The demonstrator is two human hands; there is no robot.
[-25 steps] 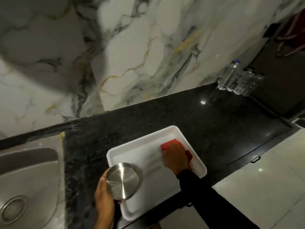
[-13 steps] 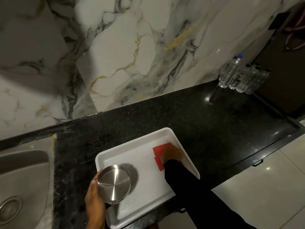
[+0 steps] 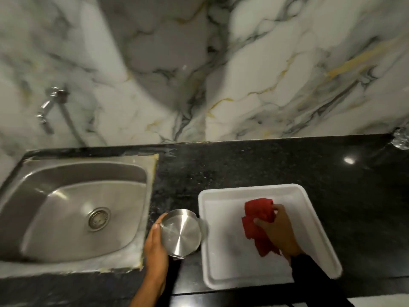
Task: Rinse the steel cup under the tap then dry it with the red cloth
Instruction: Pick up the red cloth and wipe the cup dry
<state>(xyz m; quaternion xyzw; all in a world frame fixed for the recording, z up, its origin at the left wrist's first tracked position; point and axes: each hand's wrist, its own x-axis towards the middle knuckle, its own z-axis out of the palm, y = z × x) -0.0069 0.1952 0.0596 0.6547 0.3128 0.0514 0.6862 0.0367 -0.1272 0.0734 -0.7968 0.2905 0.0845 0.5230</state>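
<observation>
My left hand [image 3: 155,242] grips the steel cup [image 3: 181,233], which is tipped so its round base faces me. It hovers above the black counter, between the sink and the white tray. My right hand [image 3: 279,231] holds the crumpled red cloth [image 3: 257,220] over the white tray [image 3: 223,273]. The tap [image 3: 47,109] juts from the marble wall at the left, above the steel sink [image 3: 73,209]. No water runs from it.
The black granite counter [image 3: 243,165] stretches right of the sink, with its front edge near the bottom of the view. A plastic bottle [image 3: 401,140] shows at the far right edge against the wall.
My head has turned left, bringing the sink and tap into view. The cup has moved off the tray toward the sink. My right hand has lifted and bunched the red cloth.
</observation>
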